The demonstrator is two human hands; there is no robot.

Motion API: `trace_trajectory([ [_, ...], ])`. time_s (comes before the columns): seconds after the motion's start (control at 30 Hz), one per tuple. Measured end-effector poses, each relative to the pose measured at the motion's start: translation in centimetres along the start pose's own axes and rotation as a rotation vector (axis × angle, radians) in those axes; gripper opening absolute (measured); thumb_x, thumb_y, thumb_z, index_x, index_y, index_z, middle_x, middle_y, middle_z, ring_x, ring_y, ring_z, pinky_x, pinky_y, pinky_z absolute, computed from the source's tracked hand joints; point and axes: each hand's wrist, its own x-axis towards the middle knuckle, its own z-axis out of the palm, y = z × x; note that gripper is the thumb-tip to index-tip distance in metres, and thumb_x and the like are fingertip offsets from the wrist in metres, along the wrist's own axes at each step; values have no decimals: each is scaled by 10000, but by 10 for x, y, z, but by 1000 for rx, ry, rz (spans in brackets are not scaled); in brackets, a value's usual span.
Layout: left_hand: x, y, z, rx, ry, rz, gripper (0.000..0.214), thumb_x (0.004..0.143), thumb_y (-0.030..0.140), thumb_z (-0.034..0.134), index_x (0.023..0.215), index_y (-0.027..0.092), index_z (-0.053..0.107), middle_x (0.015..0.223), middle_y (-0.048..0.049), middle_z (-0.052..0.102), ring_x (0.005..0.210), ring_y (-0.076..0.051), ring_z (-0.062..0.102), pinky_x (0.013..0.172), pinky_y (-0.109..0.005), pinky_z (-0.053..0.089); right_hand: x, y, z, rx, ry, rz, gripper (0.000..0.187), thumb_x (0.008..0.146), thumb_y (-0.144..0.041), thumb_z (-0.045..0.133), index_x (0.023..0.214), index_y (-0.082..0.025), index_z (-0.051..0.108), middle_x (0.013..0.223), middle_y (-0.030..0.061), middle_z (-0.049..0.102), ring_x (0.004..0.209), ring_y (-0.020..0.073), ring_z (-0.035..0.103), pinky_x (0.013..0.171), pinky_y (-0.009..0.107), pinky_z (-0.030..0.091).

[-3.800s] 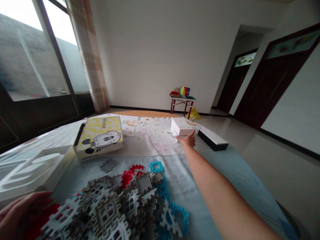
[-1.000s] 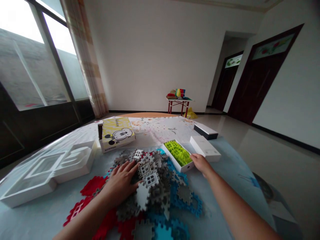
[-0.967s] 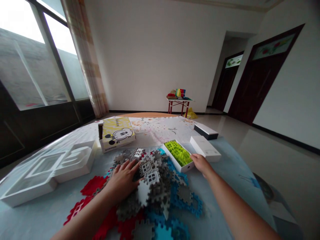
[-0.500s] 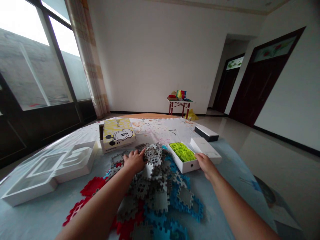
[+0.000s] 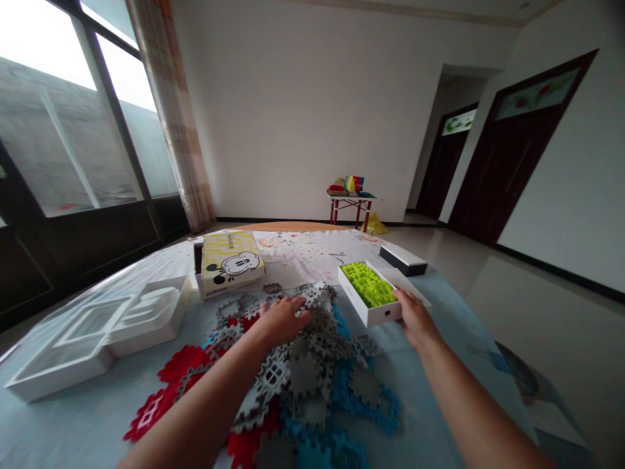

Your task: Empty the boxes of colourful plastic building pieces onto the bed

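My right hand (image 5: pixel 414 319) grips the near right corner of a white box (image 5: pixel 381 315), which is filled with lime-green interlocking pieces (image 5: pixel 368 284). The box partly covers a white lid behind it. Over the pile of grey interlocking tiles (image 5: pixel 305 371), my left hand (image 5: pixel 282 319) lies palm down with its fingers stretched and apart. It appears to touch the pile's top; no tile is visible in its grasp. Red tiles (image 5: pixel 184 363) spread out at the pile's left, partly behind my left forearm, and blue tiles (image 5: pixel 342 391) at its right and front.
Open white trays (image 5: pixel 63 374) stand at the left of the cloth-covered table (image 5: pixel 439 404). A yellow cartoon box (image 5: pixel 229 264) is at the back left, and a black-and-white box (image 5: pixel 403 260) at the back right. Beyond, a small table (image 5: pixel 352 197) holds colourful items against the wall.
The box of green pieces has moved right and away from me with my right hand, now overlapping the lid. My left hand has shifted right, and the grey tiles have slid and spread.
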Motion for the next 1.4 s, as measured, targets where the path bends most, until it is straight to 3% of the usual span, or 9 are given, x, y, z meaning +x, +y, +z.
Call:
trace_trajectory([
  [0.13,-5,24,13,-18,12,40,747,712,701,314,1345,303,310,1386,-128,387,1241,-348,358,965,-604,223,-5,0,4,-16,-10,-38,389,696,-382,523,1009,-171,618,998,55,666,925,232,609,686,284,495],
  [0.27,-23,26,22,-36,15,116,806,646,738,393,1339,334,316,1334,-134,428,1187,-352,420,972,-594,209,-8,3,7,-93,-24,-69,439,704,-412,523,1072,-184,598,1000,52,670,912,237,615,634,277,499],
  [0.5,-63,-27,12,-40,-64,138,648,679,689,432,1233,356,472,1262,-59,539,1211,-302,404,1029,-574,26,-18,-9,15,82,-101,45,494,664,-383,612,1106,-167,560,966,63,674,871,234,631,654,290,507],
  [0.77,-78,-81,-8,-65,-43,60,617,667,677,473,1210,387,502,1277,-28,544,1221,-292,411,1046,-526,97,-37,-24,36,203,-282,77,533,628,-389,698,1083,-154,552,874,59,686,855,239,639,737,335,509],
  [0.9,-77,-106,-9,-36,28,-45,643,665,686,460,1200,335,530,1244,-49,573,1193,-302,446,1033,-515,180,-48,-32,59,129,-397,-3,583,640,-412,695,1135,-160,515,1031,88,651,945,227,613,813,335,486],
  [1.07,-71,-122,0,5,214,-115,657,723,658,406,1227,250,511,1259,-92,556,1149,-280,492,998,-431,293,-68,-45,92,-50,-529,-204,670,682,-417,667,1245,-148,424,1193,140,557,1029,238,568,895,379,442],
  [1.23,-67,-134,-1,-87,306,-147,597,787,587,347,1190,186,532,1246,-100,560,1138,-255,502,958,-363,367,-90,-55,114,-181,-502,-489,692,672,-382,681,1280,-197,407,1215,102,542,1080,247,527,951,410,398],
  [1.4,-69,-151,-10,-156,325,-208,495,828,373,300,1175,117,541,1194,-116,595,1103,-232,532,943,-312,378,-100,-59,123,-118,-546,-561,668,710,-334,654,1305,-228,369,1245,78,519,1121,226,499,959,394,410],
])
